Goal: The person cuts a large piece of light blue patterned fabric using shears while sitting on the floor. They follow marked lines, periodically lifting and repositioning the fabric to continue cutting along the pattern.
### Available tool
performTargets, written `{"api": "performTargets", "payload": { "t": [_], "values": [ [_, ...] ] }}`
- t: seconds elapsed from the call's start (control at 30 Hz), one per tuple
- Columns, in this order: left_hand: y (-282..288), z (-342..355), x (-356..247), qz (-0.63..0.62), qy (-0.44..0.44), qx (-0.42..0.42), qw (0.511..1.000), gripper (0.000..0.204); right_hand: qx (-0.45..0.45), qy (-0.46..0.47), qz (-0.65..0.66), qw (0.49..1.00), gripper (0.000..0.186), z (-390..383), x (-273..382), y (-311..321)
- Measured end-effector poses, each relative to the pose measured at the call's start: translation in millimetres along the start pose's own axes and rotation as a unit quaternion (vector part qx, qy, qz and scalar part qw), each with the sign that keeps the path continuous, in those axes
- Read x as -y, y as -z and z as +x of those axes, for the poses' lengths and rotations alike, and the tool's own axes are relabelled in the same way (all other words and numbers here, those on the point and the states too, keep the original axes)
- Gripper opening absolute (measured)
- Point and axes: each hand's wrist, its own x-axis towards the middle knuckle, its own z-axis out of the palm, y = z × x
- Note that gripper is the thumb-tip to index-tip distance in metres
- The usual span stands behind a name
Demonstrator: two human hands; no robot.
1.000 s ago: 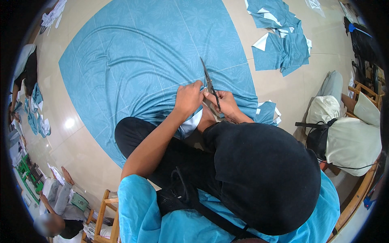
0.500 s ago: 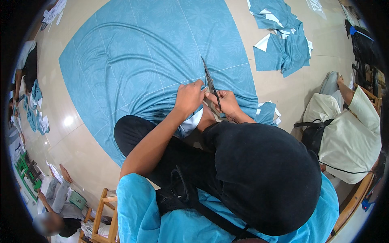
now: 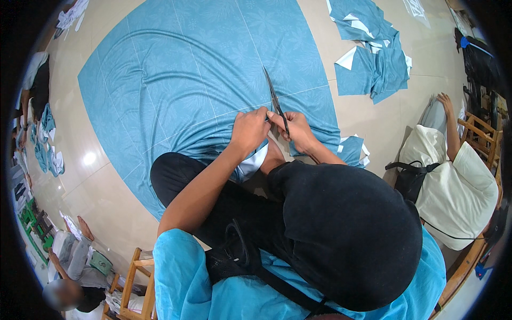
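A big sheet of blue leaf-patterned fabric, ruled with thin pale lines, spreads over the floor and bunches up toward my knees. My left hand pinches the fabric near one of those lines. Beside it, my right hand grips a pair of dark scissors. Their long blades point away from me over the cloth, close to a lengthwise line, and look almost closed. The two hands are nearly touching. Whether the lower blade lies under the fabric is hard to make out.
Cut blue pieces with white undersides lie at the far right, and a smaller piece nearer. A person in a cream shirt sits at my right. Wooden stools stand at the lower left, near another seated person.
The scissors and my right hand have shifted slightly, with the blade tips a little farther away along the cloth. My left hand stays put. The person at right has moved an arm.
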Motion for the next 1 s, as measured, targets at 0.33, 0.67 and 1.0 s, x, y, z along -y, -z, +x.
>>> {"api": "performTargets", "payload": {
  "t": [0.33, 0.67, 1.0],
  "values": [
    [-2, 0, 2, 0.003, -0.004, -0.004, 1.0, 0.021, -0.001, 0.008, 0.007, 1.0, 0.052, 3, -3, -3],
    [-4, 0, 4, 0.014, -0.013, -0.005, 1.0, 0.023, 0.004, 0.01, 0.016, 1.0, 0.054, 2, 3, -2],
    [0, 0, 1, 0.011, -0.002, 0.01, 1.0, 0.023, 0.003, 0.021, 0.006, 1.0, 0.057, 20, 19, -5]
  ]
}}
